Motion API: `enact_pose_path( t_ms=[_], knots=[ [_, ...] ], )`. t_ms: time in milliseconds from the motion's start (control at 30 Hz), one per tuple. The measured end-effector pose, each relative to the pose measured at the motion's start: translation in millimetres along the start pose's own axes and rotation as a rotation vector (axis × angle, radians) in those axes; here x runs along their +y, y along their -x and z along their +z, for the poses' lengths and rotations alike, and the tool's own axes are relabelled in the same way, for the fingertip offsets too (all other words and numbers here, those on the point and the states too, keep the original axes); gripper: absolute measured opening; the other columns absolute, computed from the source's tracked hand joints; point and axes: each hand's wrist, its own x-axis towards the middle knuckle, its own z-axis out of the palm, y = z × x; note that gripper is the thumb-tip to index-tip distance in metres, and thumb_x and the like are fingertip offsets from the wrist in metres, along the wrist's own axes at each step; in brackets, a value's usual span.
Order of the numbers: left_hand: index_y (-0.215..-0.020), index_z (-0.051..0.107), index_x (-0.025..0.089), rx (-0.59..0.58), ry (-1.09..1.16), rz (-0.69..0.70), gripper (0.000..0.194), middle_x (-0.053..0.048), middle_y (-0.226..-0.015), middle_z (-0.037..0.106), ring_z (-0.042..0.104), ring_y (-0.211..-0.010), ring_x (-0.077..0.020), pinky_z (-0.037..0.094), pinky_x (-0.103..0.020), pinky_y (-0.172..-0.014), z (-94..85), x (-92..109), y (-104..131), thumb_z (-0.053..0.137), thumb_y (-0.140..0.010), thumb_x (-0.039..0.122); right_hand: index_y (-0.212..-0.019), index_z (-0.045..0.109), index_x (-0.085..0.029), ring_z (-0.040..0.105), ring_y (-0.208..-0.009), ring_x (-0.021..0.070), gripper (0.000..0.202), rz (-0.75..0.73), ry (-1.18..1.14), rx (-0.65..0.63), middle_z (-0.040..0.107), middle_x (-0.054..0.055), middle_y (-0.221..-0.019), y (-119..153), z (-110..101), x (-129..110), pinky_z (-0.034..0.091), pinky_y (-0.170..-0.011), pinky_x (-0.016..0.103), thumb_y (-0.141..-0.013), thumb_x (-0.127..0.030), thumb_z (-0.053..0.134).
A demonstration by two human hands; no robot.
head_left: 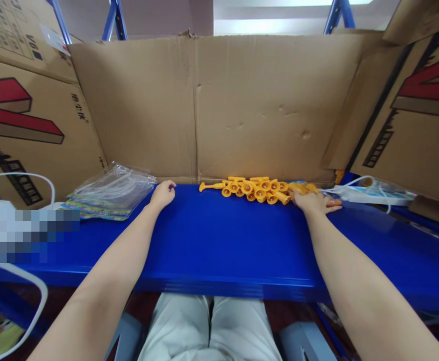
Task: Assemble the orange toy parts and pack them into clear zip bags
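Note:
A pile of orange-yellow plastic pieces (pixel 260 192) with hollow, funnel-like round ends lies at the back of the blue table (pixel 219 240). One long piece (pixel 211 186) with a ribbed stem points left from the pile. At its right end, my right hand (pixel 313 201) rests palm down, fingers spread, on more yellow pieces (pixel 305 187) with clear plastic film around them. An orange bit shows by its fingertips. My left hand (pixel 163 194) lies on the table left of the pile, fingers curled, nothing visible in them. Beside it is a stack of clear plastic bags (pixel 120 190).
A cardboard panel (pixel 264 105) walls off the back. Printed cartons stand left (pixel 20 115) and right (pixel 426 115). A white cable (pixel 383 193) lies over a pale flat box (pixel 370 194) at the right. At far left, a white device (pixel 1 210) with a cable is partly blurred out.

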Motion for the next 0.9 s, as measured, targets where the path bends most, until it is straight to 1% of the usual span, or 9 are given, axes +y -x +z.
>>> enact_pose_path(
  t_ms=[133, 200, 300, 367, 467, 600, 733, 833, 900],
  knots=[
    [-0.087, 0.066, 0.018, -0.020, -0.002, -0.004, 0.024, -0.007, -0.095, 0.070, 0.065, -0.081, -0.0189, 0.049, -0.030, -0.083, -1.2, 3.0, 0.8, 0.047, -0.074, 0.010, -0.132, 0.052, -0.015, 0.022, -0.138, 0.0381, 0.057, 0.029, 0.000, 0.055, 0.040, 0.023, -0.142, -0.7, 3.8, 1.6, 0.013, -0.104, 0.068, -0.084, -0.045, 0.047],
    [-0.090, 0.066, 0.017, -0.037, -0.013, -0.002, 0.025, -0.008, -0.097, 0.070, 0.065, -0.083, -0.0192, 0.049, -0.030, -0.084, -2.1, 5.3, 1.3, 0.047, -0.075, 0.010, -0.132, 0.051, -0.013, 0.022, -0.138, 0.0392, 0.059, 0.037, 0.015, 0.052, 0.039, 0.024, -0.142, -2.3, 4.8, 1.7, 0.012, -0.105, 0.068, -0.084, -0.045, 0.047],
    [-0.094, 0.067, 0.017, -0.070, -0.053, 0.001, 0.028, -0.008, -0.100, 0.070, 0.064, -0.085, -0.0191, 0.049, -0.030, -0.085, -3.3, 9.3, 2.3, 0.046, -0.076, 0.011, -0.132, 0.051, -0.011, 0.020, -0.138, 0.0400, 0.062, 0.065, 0.015, 0.042, 0.038, 0.023, -0.144, -5.7, 6.1, 1.7, 0.007, -0.107, 0.065, -0.083, -0.048, 0.046],
    [-0.096, 0.067, 0.016, -0.094, -0.094, -0.003, 0.030, -0.008, -0.102, 0.069, 0.064, -0.090, -0.0194, 0.048, -0.030, -0.088, -4.1, 12.2, 3.2, 0.045, -0.077, 0.011, -0.132, 0.052, -0.012, 0.019, -0.138, 0.0394, 0.063, 0.086, 0.004, 0.042, 0.037, 0.021, -0.145, -7.6, 7.2, 1.8, 0.004, -0.109, 0.063, -0.082, -0.050, 0.046],
    [-0.103, 0.067, 0.016, -0.155, -0.187, -0.034, 0.034, -0.010, -0.111, 0.067, 0.061, -0.103, -0.0219, 0.046, -0.032, -0.094, -6.8, 17.4, 5.8, 0.045, -0.078, 0.013, -0.132, 0.052, -0.013, 0.019, -0.138, 0.0372, 0.062, 0.095, -0.020, 0.058, 0.037, 0.019, -0.146, -8.9, 8.9, 1.7, 0.004, -0.110, 0.061, -0.082, -0.049, 0.047],
    [-0.119, 0.060, 0.014, -0.210, -0.366, -0.178, 0.043, -0.016, -0.131, 0.055, 0.048, -0.124, -0.0309, 0.041, -0.044, -0.102, -13.4, 25.4, 11.6, 0.049, -0.078, 0.021, -0.138, 0.045, -0.010, 0.017, -0.139, 0.0346, 0.064, 0.126, -0.034, 0.081, 0.033, 0.019, -0.148, -9.4, 10.7, 0.8, 0.004, -0.111, 0.059, -0.083, -0.045, 0.048],
    [-0.135, 0.045, 0.005, -0.251, -0.447, -0.368, 0.061, -0.024, -0.146, 0.036, 0.028, -0.138, -0.0372, 0.025, -0.056, -0.110, -19.5, 28.2, 14.8, 0.050, -0.078, 0.026, -0.138, 0.045, -0.012, 0.018, -0.139, 0.0351, 0.065, 0.120, -0.052, 0.092, 0.032, 0.020, -0.149, -11.3, 10.8, 1.2, 0.003, -0.111, 0.060, -0.084, -0.048, 0.045],
    [-0.141, 0.037, 0.004, -0.244, -0.473, -0.489, 0.073, -0.026, -0.153, 0.020, 0.010, -0.142, -0.0413, 0.014, -0.067, -0.108, -24.5, 22.4, 12.5, 0.052, -0.074, 0.026, -0.136, 0.047, -0.012, 0.020, -0.140, 0.0348, 0.063, 0.108, -0.099, 0.100, 0.033, 0.021, -0.148, -12.3, 10.5, 2.3, 0.003, -0.111, 0.062, -0.086, -0.050, 0.041],
    [-0.143, 0.034, 0.004, -0.218, -0.467, -0.532, 0.078, -0.027, -0.154, 0.015, 0.005, -0.141, -0.0442, 0.009, -0.074, -0.104, -29.1, 15.3, 9.8, 0.053, -0.071, 0.024, -0.134, 0.048, -0.013, 0.021, -0.140, 0.0361, 0.060, 0.080, -0.152, 0.128, 0.033, 0.021, -0.148, -12.5, 11.0, 2.9, 0.005, -0.109, 0.065, -0.086, -0.048, 0.039]
  ],
)
